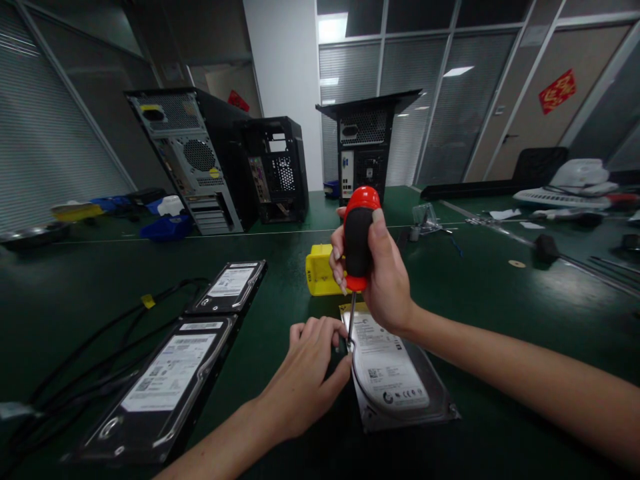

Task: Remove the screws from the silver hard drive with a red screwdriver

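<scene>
My right hand is wrapped round the red and black handle of a screwdriver, held nearly upright. Its metal shaft runs down to the left edge of a hard drive, which lies label up on the green table. My left hand grips that same edge, with thumb and forefinger on either side of the screwdriver's tip. Whatever lies right under the tip is too small to make out. Just behind the drive, a yellow plastic bin is partly covered by my right hand.
Two more hard drives lie end to end on the left, beside black cables. Computer cases stand at the back, with a blue bin near them. Small parts, a white hard hat and a black block are at right.
</scene>
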Demonstrator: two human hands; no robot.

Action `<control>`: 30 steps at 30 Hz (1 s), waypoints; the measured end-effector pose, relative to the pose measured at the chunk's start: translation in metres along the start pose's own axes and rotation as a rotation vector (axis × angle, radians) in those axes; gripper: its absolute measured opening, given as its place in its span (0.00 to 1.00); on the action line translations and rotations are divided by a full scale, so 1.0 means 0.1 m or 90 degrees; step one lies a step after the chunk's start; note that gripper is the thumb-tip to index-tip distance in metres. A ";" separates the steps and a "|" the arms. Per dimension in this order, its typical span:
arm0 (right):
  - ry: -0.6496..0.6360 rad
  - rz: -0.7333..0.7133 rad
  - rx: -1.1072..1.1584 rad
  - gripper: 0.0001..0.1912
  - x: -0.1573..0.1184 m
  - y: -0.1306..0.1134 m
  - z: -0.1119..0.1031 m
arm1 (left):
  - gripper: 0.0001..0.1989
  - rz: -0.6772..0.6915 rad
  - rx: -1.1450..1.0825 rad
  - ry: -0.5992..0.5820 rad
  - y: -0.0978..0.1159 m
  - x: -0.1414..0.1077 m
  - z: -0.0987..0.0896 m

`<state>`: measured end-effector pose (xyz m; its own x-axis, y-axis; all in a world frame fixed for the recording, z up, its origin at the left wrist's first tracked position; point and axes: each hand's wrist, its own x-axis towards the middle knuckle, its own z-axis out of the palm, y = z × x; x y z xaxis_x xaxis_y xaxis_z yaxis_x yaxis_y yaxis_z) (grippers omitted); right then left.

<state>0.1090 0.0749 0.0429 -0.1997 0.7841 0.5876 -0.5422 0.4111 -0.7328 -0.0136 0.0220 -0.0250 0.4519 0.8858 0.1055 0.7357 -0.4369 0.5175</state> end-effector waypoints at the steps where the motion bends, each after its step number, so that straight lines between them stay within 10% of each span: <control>1: 0.000 0.003 0.003 0.17 0.00 0.00 0.00 | 0.08 -0.001 -0.002 -0.002 0.00 0.00 0.00; 30: -0.009 0.005 -0.005 0.16 -0.02 -0.01 0.02 | 0.07 -0.001 -0.004 -0.007 0.03 0.00 -0.03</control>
<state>0.1084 0.0722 0.0434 -0.2155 0.7812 0.5859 -0.5337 0.4082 -0.7406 -0.0131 0.0214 -0.0213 0.4558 0.8849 0.0953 0.7333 -0.4341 0.5233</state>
